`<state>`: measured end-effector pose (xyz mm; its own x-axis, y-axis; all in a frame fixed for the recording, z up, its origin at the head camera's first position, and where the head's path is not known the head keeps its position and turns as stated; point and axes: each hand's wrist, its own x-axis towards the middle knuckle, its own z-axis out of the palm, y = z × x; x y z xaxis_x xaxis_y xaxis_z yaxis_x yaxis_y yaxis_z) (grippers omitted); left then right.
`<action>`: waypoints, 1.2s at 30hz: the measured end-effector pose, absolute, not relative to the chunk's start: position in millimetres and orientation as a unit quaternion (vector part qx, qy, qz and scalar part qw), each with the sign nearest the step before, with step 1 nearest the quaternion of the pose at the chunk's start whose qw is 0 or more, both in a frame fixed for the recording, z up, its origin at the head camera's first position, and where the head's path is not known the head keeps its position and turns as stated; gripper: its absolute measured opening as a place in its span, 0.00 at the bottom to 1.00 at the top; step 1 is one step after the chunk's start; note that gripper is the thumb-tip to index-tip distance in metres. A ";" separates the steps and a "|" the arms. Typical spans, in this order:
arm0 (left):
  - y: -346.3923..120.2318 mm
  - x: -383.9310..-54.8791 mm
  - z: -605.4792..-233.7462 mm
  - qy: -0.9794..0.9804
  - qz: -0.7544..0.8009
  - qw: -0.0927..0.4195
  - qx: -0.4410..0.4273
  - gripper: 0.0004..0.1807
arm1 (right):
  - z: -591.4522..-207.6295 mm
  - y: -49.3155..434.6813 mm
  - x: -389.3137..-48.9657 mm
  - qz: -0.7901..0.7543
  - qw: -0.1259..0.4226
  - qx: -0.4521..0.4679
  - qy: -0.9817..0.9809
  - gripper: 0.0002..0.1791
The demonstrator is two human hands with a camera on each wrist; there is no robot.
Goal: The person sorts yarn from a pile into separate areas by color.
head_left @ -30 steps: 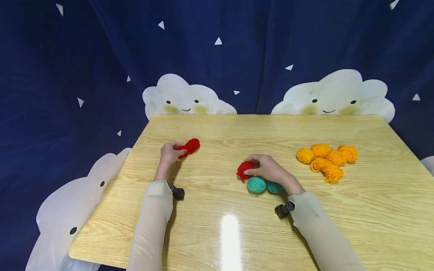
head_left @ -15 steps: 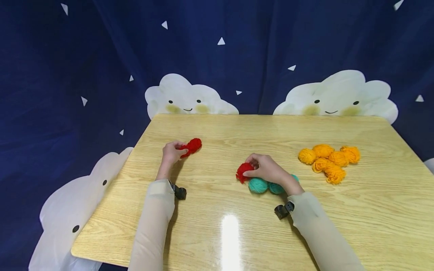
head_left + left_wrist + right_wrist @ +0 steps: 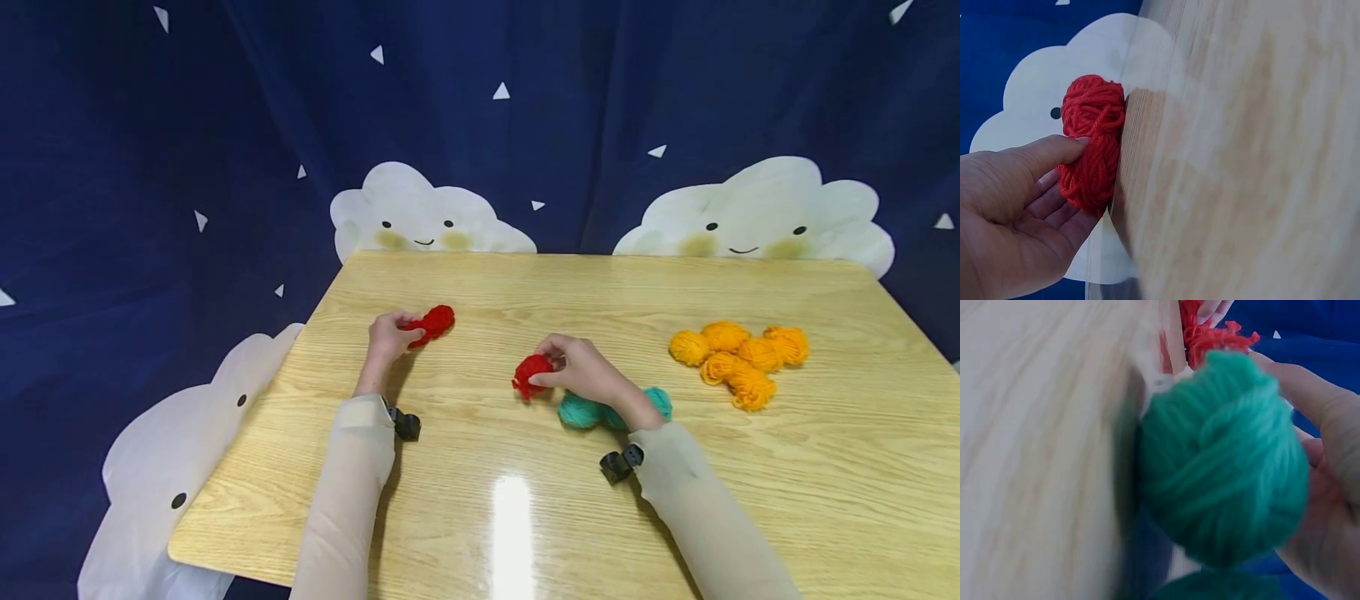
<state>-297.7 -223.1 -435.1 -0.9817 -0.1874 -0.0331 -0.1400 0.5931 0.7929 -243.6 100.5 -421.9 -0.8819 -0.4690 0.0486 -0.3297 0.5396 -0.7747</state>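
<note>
Head view first: I count three red balls (image 3: 438, 320) of yarn in all, six orange balls (image 3: 726, 336) bunched together at the right of the wooden table (image 3: 517, 292), and at least two teal balls (image 3: 581, 410) (the right hand (image 3: 585, 367) partly covers the row, so I won't swear to that number). Out to the left, the left hand (image 3: 386, 337) pinches the nearer of two red balls that touch end to end; the right hand pinches the third, just beyond and left of the teal row.

Left wrist view: both red balls show, one above the other. The lower sits between thumb and fingers, which close only as far as its thickness lets them; the upper juts past the thumb.

Right wrist view: one teal ball, blurred, looms before the palm and hides most of the grip, with the edge of another at the bottom. Past it I make out fingertips against the red ball and its loose strands. I can't tell whether that ball touches the table.
</note>
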 end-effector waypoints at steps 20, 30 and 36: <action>-224.6 -299.6 -436.0 -0.893 -0.438 0.017 0.100 0.14 | -411.4 59.1 -247.1 -0.430 0.075 -0.257 0.862 0.16; -225.8 -299.2 -436.2 -0.893 -0.438 0.025 0.100 0.14 | -405.9 27.2 -253.2 -0.428 0.074 -0.276 0.858 0.16; -224.3 -298.5 -436.1 -0.891 -0.442 0.019 0.102 0.14 | -407.7 16.2 -258.9 -0.428 0.075 -0.283 0.855 0.17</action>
